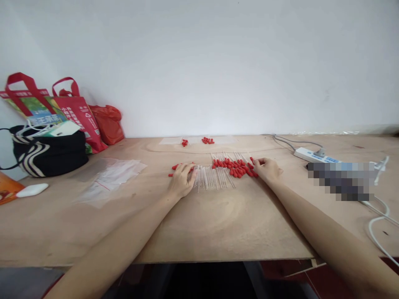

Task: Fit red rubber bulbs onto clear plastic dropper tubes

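Thin clear tubes with red bulbs, which look like droppers, lie in a pile on the wooden table between my hands. A row of clear stems points toward me, and other stems point to the wall. At the left end of the pile is my left hand, its fingers bent over the stems; red bulbs show beside and behind it. What its fingertips hold is hidden. On the right, my right hand is closed in a pinch on a red-bulbed dropper at the edge of the pile.
Two small groups of red bulbs lie on clear plastic near the wall. Clear plastic bags are at left, before a black bag and red carrier bags. A white power strip with cables stands right, beside a blurred object.
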Demonstrator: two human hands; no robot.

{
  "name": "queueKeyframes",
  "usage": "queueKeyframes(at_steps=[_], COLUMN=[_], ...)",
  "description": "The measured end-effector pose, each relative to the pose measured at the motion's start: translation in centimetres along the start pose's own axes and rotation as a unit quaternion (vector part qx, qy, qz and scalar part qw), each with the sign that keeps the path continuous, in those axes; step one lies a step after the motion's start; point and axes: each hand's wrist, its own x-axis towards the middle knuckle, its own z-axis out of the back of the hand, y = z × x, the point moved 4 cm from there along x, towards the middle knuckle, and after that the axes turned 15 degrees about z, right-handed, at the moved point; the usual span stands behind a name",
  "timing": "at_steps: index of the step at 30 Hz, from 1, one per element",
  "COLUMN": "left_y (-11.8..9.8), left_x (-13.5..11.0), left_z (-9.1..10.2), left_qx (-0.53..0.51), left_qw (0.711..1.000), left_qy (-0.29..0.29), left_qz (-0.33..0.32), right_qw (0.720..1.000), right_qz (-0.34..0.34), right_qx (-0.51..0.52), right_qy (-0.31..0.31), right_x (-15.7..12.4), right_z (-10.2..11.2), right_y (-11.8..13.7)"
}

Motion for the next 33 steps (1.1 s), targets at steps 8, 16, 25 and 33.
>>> queueKeyframes(at_steps=[8,16,25,33], left_y=[-0.3,-2.6,-3.8,-4.0], left_x=[-0.1,-1.2,-1.8,-2.1], left_z=[0.3,0.2,0.3,0.6], left_qx=[0.05,0.159,0.136,0.118], left_qw=[0.998,0.966,0.949,0.941], left_qy=[-0.031,-0.069,-0.067,-0.075], left_qz=[-0.026,-0.192,-0.276,-0.309], right_qw=[0.984,0.865,0.844,0.822], right_qz=[0.168,0.495,0.532,0.568], right_qx=[0.047,0.078,0.059,0.039], right_qy=[-0.034,-0.009,-0.034,-0.038], right_x=[-1.9,-8.3,-8.8,-9.1], right_z=[0.3,0.5,-0.1,0.1], right_y=[3.5,11.9,13.0,13.0])
